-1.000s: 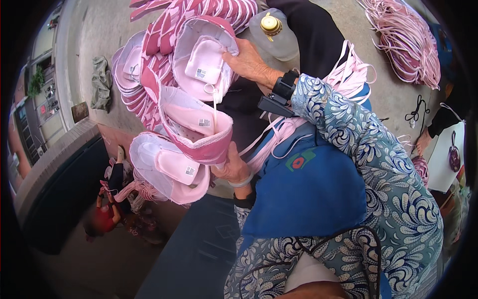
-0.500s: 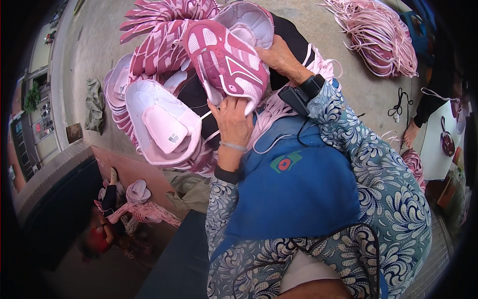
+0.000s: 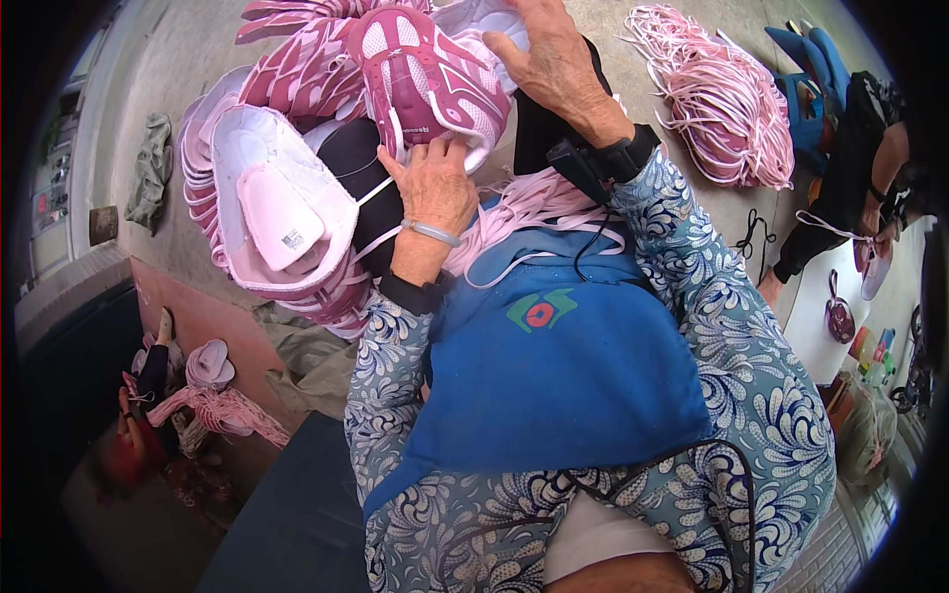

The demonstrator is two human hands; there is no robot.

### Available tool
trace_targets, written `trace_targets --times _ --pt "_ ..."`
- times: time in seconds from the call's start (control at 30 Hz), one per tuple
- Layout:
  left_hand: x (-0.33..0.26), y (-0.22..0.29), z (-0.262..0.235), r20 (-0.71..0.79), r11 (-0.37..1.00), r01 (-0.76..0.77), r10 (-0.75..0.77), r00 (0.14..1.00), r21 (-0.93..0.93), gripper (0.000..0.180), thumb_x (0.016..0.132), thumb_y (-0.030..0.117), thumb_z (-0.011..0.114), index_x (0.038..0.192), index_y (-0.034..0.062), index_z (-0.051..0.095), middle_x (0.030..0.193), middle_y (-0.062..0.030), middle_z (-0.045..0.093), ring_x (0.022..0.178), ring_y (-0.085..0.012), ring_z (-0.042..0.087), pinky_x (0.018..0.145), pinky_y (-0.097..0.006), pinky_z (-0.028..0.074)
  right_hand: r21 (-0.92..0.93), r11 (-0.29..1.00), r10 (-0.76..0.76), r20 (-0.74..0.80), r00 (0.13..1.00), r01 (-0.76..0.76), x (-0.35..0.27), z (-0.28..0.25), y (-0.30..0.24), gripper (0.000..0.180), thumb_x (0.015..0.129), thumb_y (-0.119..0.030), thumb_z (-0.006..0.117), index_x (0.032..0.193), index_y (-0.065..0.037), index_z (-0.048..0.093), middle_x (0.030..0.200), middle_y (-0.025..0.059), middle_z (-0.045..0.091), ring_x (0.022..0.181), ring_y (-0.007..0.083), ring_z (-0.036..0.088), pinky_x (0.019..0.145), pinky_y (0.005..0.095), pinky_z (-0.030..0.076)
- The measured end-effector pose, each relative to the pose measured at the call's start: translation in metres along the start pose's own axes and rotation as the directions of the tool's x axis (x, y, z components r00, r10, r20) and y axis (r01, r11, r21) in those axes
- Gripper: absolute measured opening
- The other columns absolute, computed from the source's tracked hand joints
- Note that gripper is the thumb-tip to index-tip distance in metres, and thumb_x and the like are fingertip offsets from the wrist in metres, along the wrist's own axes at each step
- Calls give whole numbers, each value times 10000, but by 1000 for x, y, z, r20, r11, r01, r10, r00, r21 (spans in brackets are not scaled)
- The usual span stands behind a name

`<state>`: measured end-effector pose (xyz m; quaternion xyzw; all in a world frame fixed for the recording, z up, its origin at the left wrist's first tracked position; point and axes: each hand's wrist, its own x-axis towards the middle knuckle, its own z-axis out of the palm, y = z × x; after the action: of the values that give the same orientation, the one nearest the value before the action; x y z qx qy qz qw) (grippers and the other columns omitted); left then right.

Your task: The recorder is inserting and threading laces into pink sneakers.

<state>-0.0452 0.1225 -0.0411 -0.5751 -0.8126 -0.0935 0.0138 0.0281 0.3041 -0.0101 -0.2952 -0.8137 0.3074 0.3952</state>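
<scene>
A pink and white shoe upper (image 3: 420,84) lies in front of me over my dark-trousered legs. My left hand (image 3: 435,188) is closed on its near edge, with the fingers curled over the rim. My right hand (image 3: 559,74) is at the far right side of the upper, thumb and fingers apart, next to a white-lined piece; its fingertips run to the top edge of the view. On my lap, pale pink laces (image 3: 514,212) spill over a blue apron (image 3: 593,376). Left of my left hand stands a stack of white-lined shoe uppers (image 3: 272,188).
A fanned row of pink uppers (image 3: 306,74) lies beyond the stack. Far right is a heap of uppers with pale laces (image 3: 717,99). Another person's hands (image 3: 885,237) work beside a white board (image 3: 816,311). At lower left, another person sits by pink pieces (image 3: 222,410).
My right hand has let go of the upper's right side and moved up and away, its fingers spreading. My left hand keeps its hold. The whole view has shifted somewhat.
</scene>
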Motion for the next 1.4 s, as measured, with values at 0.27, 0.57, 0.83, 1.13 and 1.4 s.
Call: trace_targets --times 0.27,0.57,0.83,1.13,1.4 --pt "14 13 13 65 999 48 -49 997 18 386 662 107 606 1046 99 570 972 -40 585 940 -233 537 921 -632 179 -365 813 -308 392 867 454 -19 9 -7 611 663 -475 698 1033 0 596 1005 217 576 1129 473 413 886 505 385" --pt "-8 33 -4 30 966 112 -108 994 -235 387 741 236 653 1047 29 538 1021 -125 560 982 -273 516 968 -573 230 -289 829 -362 376 853 479 -26 15 -3 463 640 -208 664 1032 5 538 904 187 587 1179 452 370 886 495 385" --pt "-12 10 -17 498 50 556 -386 776 -829 486 884 216 531 1246 -76 390 1169 -223 510 614 -220 615 547 -292 499 -240 882 -244 504 828 406 -18 9 -11 324 708 -69 535 1019 13 501 808 218 575 1059 443 471 1021 464 293" --pt "8 2 7 704 -899 97 -264 659 -427 184 884 256 582 924 83 530 964 -110 598 503 -108 484 430 -211 411 -127 845 -422 437 794 519 -19 12 -7 149 706 -46 523 828 36 503 663 183 569 783 360 589 1060 452 239" --pt "24 1 15 689 -965 -77 -234 686 -251 271 916 273 526 860 17 457 775 -98 552 463 -71 375 400 -169 368 -81 870 -401 457 794 485 -16 21 5 146 706 -47 520 831 27 512 691 193 577 804 392 593 1067 461 231"
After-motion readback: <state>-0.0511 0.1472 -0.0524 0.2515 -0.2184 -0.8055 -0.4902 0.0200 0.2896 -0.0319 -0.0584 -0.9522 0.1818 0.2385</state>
